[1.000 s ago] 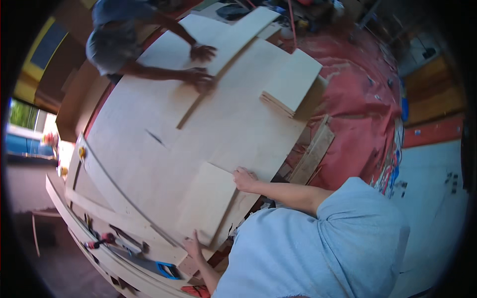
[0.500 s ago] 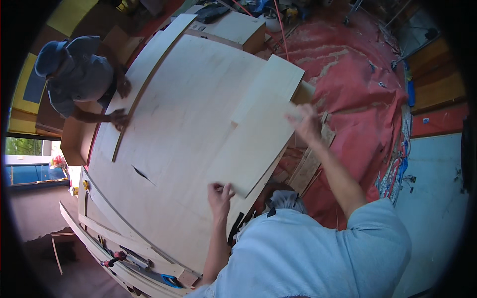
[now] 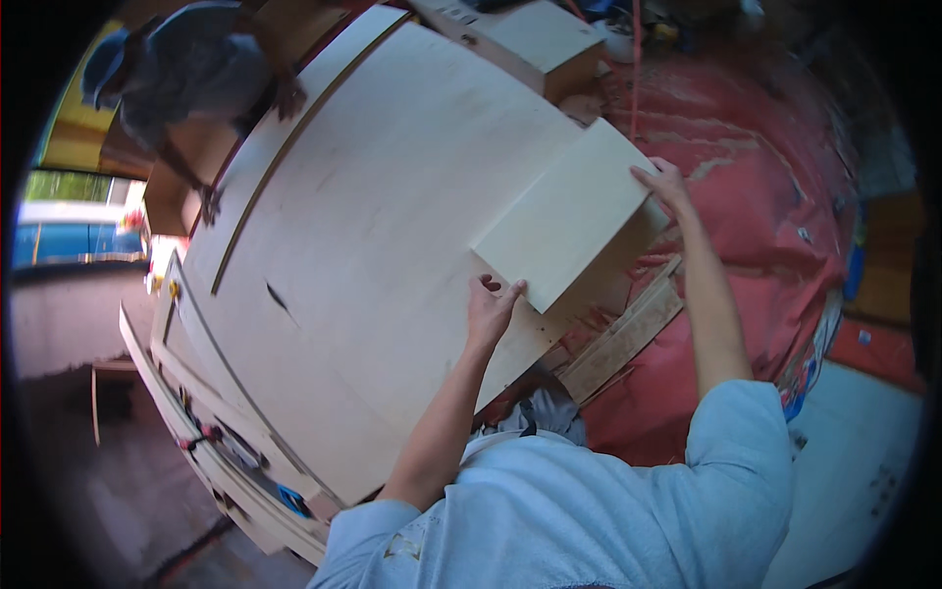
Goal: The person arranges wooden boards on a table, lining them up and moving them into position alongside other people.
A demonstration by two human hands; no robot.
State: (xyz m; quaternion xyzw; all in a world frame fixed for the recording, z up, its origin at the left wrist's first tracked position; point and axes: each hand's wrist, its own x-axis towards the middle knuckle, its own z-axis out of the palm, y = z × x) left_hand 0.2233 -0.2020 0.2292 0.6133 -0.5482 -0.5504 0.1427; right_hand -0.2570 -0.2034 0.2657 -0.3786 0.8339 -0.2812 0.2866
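A pale rectangular wooden panel (image 3: 564, 221) is between my hands, above the right side of a large plywood sheet (image 3: 383, 187). My left hand (image 3: 494, 312) grips its near end, thumb at the near corner and fingers by the edge. On the far right edge of the panel, my right hand (image 3: 669, 187) is closed around the corner. The fingers under the panel are hidden.
Across the sheet a person (image 3: 196, 79) leans over a long narrow board (image 3: 324, 93) on the left edge. Curved wooden strips (image 3: 231, 417) and a blue-handled tool (image 3: 293, 500) lie at lower left. Red sheeting (image 3: 756, 206) covers the floor at right.
My right hand has come onto the panel's far right edge. The panel has shifted right and looks tilted. The other person's near hand has left the long board's inner edge. The view has shifted.
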